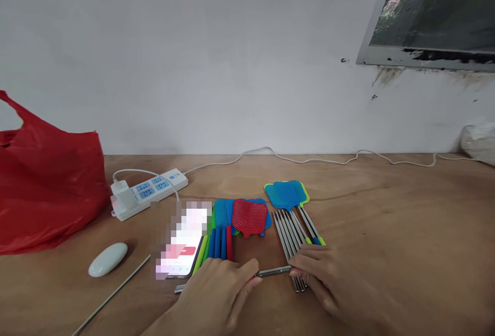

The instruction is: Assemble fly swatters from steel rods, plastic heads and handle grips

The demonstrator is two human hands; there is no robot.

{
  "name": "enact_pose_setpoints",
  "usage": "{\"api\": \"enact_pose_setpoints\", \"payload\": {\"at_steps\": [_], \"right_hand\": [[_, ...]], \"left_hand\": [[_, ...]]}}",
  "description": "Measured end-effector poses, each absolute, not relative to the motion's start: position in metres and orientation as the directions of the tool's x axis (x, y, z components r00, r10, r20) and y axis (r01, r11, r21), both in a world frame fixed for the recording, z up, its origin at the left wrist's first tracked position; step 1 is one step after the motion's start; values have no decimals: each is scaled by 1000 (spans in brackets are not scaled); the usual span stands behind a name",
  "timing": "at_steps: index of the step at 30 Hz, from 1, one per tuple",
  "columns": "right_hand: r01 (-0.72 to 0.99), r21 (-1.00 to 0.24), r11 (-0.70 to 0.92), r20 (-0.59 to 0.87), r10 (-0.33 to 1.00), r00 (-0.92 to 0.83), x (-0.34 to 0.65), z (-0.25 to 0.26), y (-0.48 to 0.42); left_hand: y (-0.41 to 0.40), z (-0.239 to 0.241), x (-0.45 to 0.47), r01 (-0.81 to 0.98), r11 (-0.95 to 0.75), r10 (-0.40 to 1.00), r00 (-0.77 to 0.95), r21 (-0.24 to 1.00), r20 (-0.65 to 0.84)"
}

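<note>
A short metal rod (pixel 274 271) stretches between my two hands, just above the table. My left hand (pixel 220 287) pinches its left end, and my right hand (pixel 319 274) grips the right end. Under and behind my right hand lie several silver metal rods (pixel 285 235). Beyond them are two fly swatters with a blue head (pixel 286 195), rods and coloured grips. Loose plastic swatter heads, a red one (pixel 249 217) on top of blue ones (pixel 223 213), lie ahead of my left hand. Beside it sit green, blue and red handle tubes (pixel 217 243), partly covered by that hand.
A lit phone (pixel 181 248), partly blurred, lies left of the tubes. Farther left are a white mouse (pixel 108 259), a power strip (pixel 150 191) with a plugged-in charger, and a red plastic bag (pixel 50 186). A white cable (pixel 301 162) runs along the wall.
</note>
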State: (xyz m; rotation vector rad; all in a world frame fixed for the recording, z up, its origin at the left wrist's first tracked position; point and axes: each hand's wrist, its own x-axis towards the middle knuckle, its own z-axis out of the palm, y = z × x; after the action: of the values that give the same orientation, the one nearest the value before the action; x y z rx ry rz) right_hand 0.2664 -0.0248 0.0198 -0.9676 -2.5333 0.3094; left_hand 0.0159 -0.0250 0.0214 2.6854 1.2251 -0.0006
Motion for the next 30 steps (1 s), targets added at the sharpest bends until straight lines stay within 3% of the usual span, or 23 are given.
{"api": "enact_pose_setpoints", "payload": {"at_steps": [3, 9, 13, 20, 30], "right_hand": [[537, -299, 789, 358, 614, -704, 267, 15, -23], [607, -642, 468, 148, 852, -502, 266, 12, -23], [607, -729, 315, -11, 882, -470, 292, 9, -17], [654, -659, 371, 81, 900, -429, 312, -1, -24], [665, -558, 496, 151, 849, -506, 275, 10, -36]], "left_hand": [[-26, 22, 15, 744, -638, 747, 661, 199, -73], [-26, 19, 11, 744, -644, 749, 661, 180, -52], [-26, 8, -4, 753, -635, 766, 642, 174, 15], [-31, -1, -12, 762, -619, 782, 622, 191, 53], [-21, 16, 12, 729, -677, 729, 683, 105, -43]]}}
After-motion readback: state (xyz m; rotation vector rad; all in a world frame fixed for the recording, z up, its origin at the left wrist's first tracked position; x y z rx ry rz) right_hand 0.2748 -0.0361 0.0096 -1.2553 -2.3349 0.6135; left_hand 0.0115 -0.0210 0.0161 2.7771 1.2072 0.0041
